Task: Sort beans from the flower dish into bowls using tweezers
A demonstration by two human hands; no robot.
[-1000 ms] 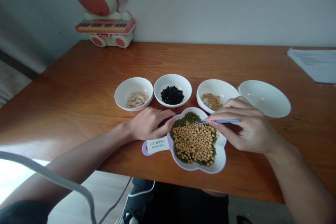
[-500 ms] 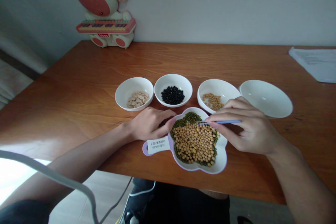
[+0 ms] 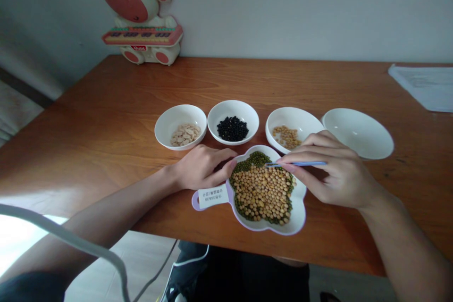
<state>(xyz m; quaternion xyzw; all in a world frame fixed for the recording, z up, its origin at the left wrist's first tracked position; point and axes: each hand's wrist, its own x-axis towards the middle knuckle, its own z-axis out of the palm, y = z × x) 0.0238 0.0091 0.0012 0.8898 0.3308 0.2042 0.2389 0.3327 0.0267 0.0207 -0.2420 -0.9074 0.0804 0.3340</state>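
Observation:
My right hand [image 3: 332,174] pinches thin blue tweezers [image 3: 300,163], their tips over the green mung beans [image 3: 253,160] in a white flower-shaped dish [image 3: 299,212] with a lilac rim. Yellow beans [image 3: 262,193] cover most of that dish, with green ones around them. My left hand [image 3: 201,167] lies on the table at the dish's left, fingertips against the rim. Its fingers hold nothing. A paper label [image 3: 213,196] sits on the dish's handle, below my left hand.
Behind the dish, white bowls hold pale slivered nuts [image 3: 180,118], black beans [image 3: 231,115] and yellow beans [image 3: 283,120]. A wider white dish [image 3: 357,133] sits to the right. Papers [image 3: 421,87] lie back right on the wooden table [image 3: 88,151]. A toy rabbit [image 3: 138,14] stands behind it.

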